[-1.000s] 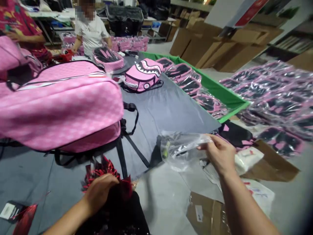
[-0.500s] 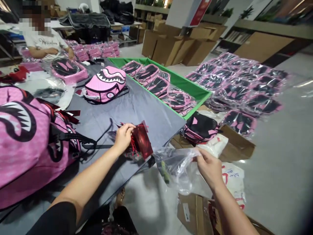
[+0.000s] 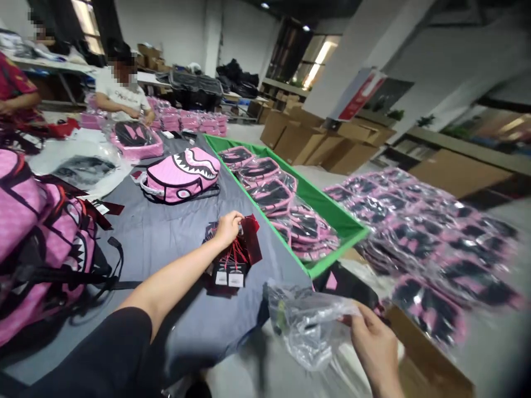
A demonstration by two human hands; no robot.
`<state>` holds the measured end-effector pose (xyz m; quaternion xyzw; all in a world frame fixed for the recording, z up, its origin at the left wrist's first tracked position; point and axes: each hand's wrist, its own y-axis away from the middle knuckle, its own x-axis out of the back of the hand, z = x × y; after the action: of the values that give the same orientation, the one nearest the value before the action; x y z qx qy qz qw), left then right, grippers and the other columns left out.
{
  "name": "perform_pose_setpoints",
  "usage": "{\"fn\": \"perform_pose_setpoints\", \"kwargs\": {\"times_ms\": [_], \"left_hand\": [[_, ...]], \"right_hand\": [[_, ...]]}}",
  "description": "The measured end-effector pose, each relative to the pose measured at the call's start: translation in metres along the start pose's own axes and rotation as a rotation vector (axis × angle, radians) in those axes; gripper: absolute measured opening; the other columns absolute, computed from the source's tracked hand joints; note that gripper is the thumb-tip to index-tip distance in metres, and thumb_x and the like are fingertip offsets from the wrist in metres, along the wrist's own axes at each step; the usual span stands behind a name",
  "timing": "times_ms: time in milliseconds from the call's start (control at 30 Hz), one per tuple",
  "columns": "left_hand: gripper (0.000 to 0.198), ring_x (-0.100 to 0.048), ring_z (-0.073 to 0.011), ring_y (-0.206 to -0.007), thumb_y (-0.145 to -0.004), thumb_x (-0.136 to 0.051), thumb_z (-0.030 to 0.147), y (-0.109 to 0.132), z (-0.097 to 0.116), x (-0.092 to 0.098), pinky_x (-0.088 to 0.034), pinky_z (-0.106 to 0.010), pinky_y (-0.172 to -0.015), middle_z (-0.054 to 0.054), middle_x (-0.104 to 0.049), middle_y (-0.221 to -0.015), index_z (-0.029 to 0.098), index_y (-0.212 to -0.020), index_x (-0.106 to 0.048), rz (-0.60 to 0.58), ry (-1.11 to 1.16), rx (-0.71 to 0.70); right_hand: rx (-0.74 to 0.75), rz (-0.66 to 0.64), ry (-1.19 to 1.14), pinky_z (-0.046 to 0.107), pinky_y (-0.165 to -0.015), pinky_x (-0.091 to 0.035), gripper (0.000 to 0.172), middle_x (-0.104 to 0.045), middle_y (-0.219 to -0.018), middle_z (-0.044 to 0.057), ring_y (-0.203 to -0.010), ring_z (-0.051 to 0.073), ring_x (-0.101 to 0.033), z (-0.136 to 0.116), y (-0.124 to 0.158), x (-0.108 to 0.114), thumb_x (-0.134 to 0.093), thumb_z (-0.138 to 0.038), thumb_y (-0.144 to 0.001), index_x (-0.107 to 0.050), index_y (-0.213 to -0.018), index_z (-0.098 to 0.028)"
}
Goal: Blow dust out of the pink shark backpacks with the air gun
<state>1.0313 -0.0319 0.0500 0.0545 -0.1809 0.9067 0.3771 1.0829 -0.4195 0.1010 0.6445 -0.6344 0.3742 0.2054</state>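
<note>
My left hand (image 3: 228,228) is closed on a bunch of dark red and black hang tags (image 3: 234,254) with red strings, resting on the grey table top (image 3: 166,232). My right hand (image 3: 371,345) pinches a crumpled clear plastic bag (image 3: 305,323) off the table's near right corner; something dark and a small green item show inside it. A large pink shark-mouth backpack (image 3: 37,243) lies at my left. A smaller pink shark-mouth bag (image 3: 182,174) sits further back on the table.
A green tray (image 3: 332,213) along the table's right edge holds several bagged pink pouches. More bagged pouches (image 3: 415,226) lie on the right. Cardboard boxes (image 3: 307,141) stand behind. Two people (image 3: 120,91) work at the far left end.
My left hand carried the tags further out onto the table and set them down. The view tilted up. My right hand with the plastic bag dropped lower in frame.
</note>
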Motion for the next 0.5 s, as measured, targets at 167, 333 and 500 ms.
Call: {"fn": "perform_pose_setpoints", "kwargs": {"times_ms": [167,333,500], "left_hand": [[0.022,-0.064,-0.0132,-0.080,-0.090,-0.049,0.009,-0.054,-0.027,-0.067,-0.049,-0.025,-0.079,-0.003,-0.071,-0.085,0.017,-0.089,-0.069,0.192,-0.060,0.031],[0.024,-0.064,-0.0155,-0.093,-0.091,-0.048,0.006,-0.080,-0.079,-0.107,-0.049,-0.028,-0.090,-0.006,-0.071,-0.096,0.017,-0.093,-0.069,0.270,-0.210,0.028],[0.028,-0.062,-0.0185,-0.105,-0.094,-0.044,0.010,-0.104,-0.128,-0.105,-0.049,-0.032,-0.095,-0.009,-0.067,-0.109,0.017,-0.106,-0.068,0.105,-0.486,0.163]], "right_hand": [[0.160,-0.087,-0.099,0.032,-0.073,-0.054,0.048,-0.076,-0.094,0.009,-0.084,0.027,-0.071,-0.002,-0.123,-0.061,-0.050,-0.049,-0.071,-0.075,-0.096,-0.016],[0.207,-0.213,-0.176,0.037,-0.083,-0.053,0.054,-0.075,-0.100,0.011,-0.089,0.030,-0.069,-0.001,-0.190,-0.154,-0.048,-0.050,-0.073,-0.073,-0.105,-0.013],[0.053,-0.513,-0.133,0.046,-0.085,-0.054,0.052,-0.076,-0.090,0.013,-0.096,0.038,-0.069,0.055,-0.204,-0.240,-0.049,-0.056,-0.060,-0.072,-0.088,-0.018]]}}
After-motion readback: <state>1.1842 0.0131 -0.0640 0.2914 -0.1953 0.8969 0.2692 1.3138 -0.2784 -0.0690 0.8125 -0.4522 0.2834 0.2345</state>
